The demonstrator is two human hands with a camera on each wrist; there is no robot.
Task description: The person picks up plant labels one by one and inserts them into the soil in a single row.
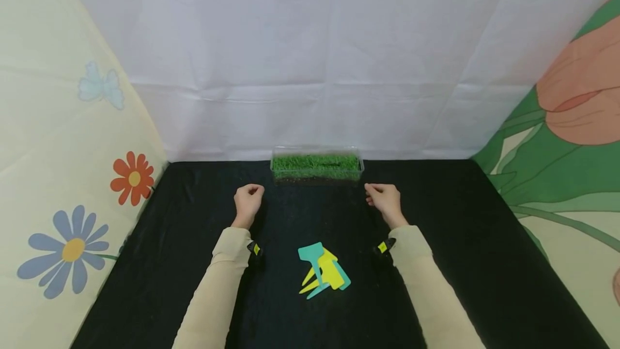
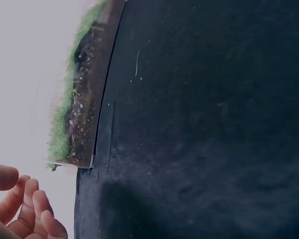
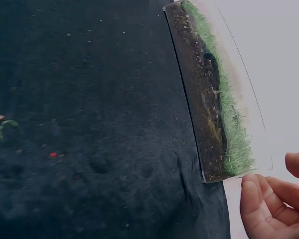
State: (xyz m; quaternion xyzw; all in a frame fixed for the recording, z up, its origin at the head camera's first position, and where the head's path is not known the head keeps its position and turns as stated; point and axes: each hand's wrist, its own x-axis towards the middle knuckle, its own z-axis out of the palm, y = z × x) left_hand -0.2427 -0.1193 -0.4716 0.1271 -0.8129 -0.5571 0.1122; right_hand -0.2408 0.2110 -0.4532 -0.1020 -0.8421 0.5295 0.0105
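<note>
Both hands hang over the black cloth, short of a clear plastic box [image 1: 317, 165] of green grass on dark soil. My left hand [image 1: 249, 201] is near the box's left front corner, its fingers loosely curled around nothing. Off the right front corner, my right hand [image 1: 385, 201] has the same loose curl and holds nothing. In the right wrist view, a gap shows between thumb and fingers [image 3: 250, 196]. Closer to the body lies a small overlapping pile of T-shaped plant labels, among them a teal label [image 1: 310, 252] and a yellow label [image 1: 332, 273].
The black cloth [image 1: 194, 263] covers the table. A white sheet [image 1: 310, 69] hangs right behind the box, and printed floral cloths stand at the left and right sides. Small crumbs and a thin green strand [image 2: 137, 63] lie on the cloth before the box.
</note>
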